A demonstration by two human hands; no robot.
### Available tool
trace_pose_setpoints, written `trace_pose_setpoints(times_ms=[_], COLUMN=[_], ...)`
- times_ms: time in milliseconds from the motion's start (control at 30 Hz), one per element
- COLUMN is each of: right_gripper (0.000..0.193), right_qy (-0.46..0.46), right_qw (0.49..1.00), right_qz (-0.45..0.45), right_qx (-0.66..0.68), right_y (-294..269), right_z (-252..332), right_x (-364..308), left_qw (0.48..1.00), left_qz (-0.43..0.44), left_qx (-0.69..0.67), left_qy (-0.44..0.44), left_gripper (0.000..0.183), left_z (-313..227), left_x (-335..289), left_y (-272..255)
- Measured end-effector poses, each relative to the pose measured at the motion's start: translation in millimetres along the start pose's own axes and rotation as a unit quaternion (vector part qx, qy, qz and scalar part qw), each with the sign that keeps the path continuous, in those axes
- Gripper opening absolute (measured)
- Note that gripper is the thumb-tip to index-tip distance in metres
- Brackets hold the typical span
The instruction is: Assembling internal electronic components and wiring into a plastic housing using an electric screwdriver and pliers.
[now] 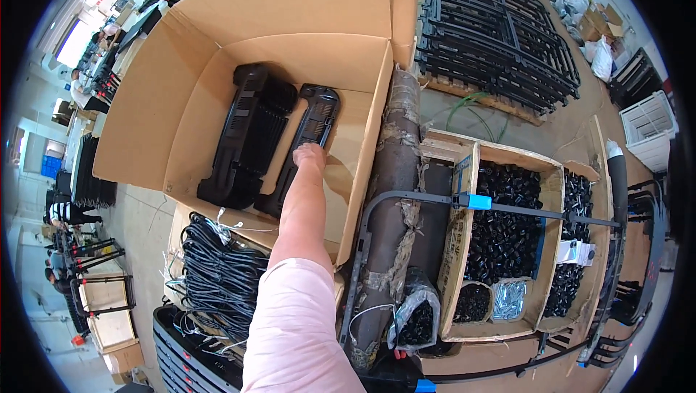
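Note:
My left hand (309, 154), at the end of a pink sleeve, reaches down into a large open cardboard box (355, 146). Its fingers are closed at the middle of a long black plastic cover (317, 116) with vent slots, which lies lengthwise in the box. My hand and forearm hide part of that cover. Just left of it, a thicker stack of similar black covers (250, 128) leans along the box's left side. My right hand is out of view.
Bundled black cables (217, 273) lie in front of the box. To its right runs a thick wrapped roll (391, 197), crossed by a black metal frame (428, 196). Wooden bins (471, 248) hold small black parts. Black frames (500, 38) are stacked behind; people work far left.

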State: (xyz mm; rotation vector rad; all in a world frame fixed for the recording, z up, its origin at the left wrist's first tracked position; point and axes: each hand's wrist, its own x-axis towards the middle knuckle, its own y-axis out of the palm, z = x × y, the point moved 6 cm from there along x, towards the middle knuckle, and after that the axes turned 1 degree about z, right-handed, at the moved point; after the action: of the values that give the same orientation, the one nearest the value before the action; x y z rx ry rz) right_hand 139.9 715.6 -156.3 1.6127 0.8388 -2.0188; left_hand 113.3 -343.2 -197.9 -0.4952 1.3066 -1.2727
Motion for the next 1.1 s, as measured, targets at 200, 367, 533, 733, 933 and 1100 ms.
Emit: trace_pose_setpoints(times_ms=[200,367,533,733,933,1100], right_gripper=[0.032,0.031,0.024,0.027,0.058,0.051], right_qy=[-0.009,-0.098,-0.351,-0.671,-0.589,-0.572], right_qw=[0.993,0.923,0.845,0.690,0.723,0.729], right_qz=[0.042,0.214,0.211,0.064,0.289,0.138], right_qx=[-0.106,-0.306,-0.343,-0.265,-0.216,-0.350], right_y=[22.3,34.4,37.7,94.8,189.2,230.8], right_z=[119.4,224.7,313.6,423.3,397.2,339.6], right_x=[-77.8,-169.6,-199.4,-251.9,-254.6,-203.8], left_qw=[0.999,0.975,0.866,0.770,0.793,0.713], left_qz=[-0.047,-0.170,-0.393,-0.350,-0.309,-0.178], left_qx=[-0.003,-0.134,-0.303,-0.531,-0.504,-0.670], left_qy=[0.027,-0.046,-0.061,0.041,0.149,0.107], left_gripper=[0.036,0.032,0.041,0.041,0.031,0.037], left_z=[-4.6,69.2,156.4,165.9,71.4,6.9], left_x=[-15.4,-93.8,-233.9,-445.2,-570.2,-584.3], left_y=[-41.7,-129.9,-238.6,-262.1,-106.8,5.4])
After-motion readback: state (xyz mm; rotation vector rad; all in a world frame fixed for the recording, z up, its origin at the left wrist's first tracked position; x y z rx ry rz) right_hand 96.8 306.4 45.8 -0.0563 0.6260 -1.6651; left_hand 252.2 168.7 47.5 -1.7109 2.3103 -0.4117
